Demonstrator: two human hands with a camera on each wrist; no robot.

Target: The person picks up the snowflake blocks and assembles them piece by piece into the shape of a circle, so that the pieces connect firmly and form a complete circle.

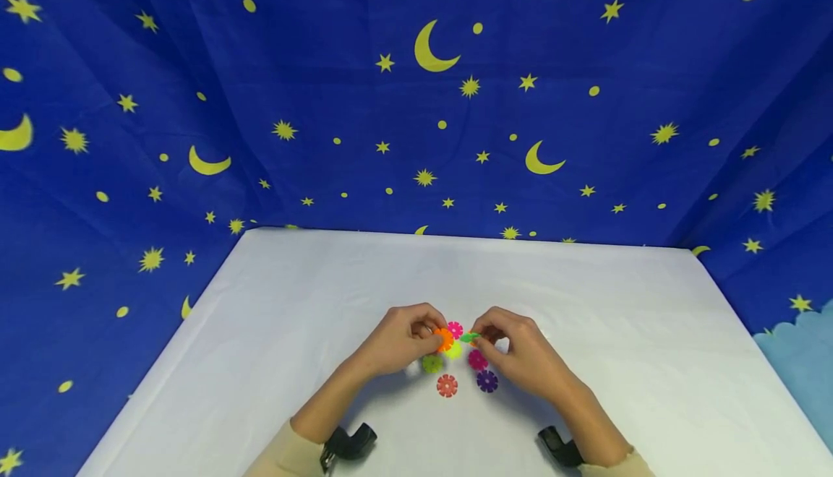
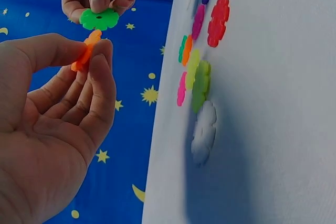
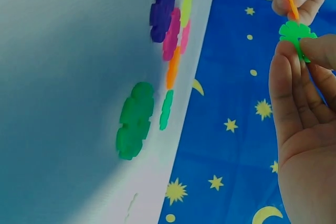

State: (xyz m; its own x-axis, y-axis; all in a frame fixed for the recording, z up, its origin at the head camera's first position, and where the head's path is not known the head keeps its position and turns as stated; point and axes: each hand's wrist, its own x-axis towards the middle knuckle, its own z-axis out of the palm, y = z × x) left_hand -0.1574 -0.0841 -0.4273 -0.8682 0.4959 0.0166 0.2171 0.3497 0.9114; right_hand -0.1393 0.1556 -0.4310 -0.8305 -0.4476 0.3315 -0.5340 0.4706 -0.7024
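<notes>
My left hand (image 1: pixel 400 340) pinches an orange notched plastic disc (image 2: pixel 86 52) between thumb and index finger. Facing it, my right hand (image 1: pixel 523 347) pinches a bright green notched disc (image 3: pixel 294 34) by its edge. Both discs are held above the table, tilted at different angles, edge towards edge. A narrow gap separates them in the head view; in the right wrist view their edges overlap, so whether they touch is hard to tell. Fingertips cover part of each disc. Beneath the hands lie a pink disc (image 1: pixel 455 329), a yellow disc (image 1: pixel 454 350) and a magenta disc (image 1: pixel 478 360).
Around them on the white table (image 1: pixel 312 282) are a purple disc (image 1: pixel 487 381), a red disc (image 1: pixel 447 386), an olive-green disc (image 1: pixel 432 363), a white disc (image 2: pixel 205 132) and a dark green disc (image 3: pixel 135 121). A blue star-patterned curtain (image 1: pixel 364 101) stands behind the table.
</notes>
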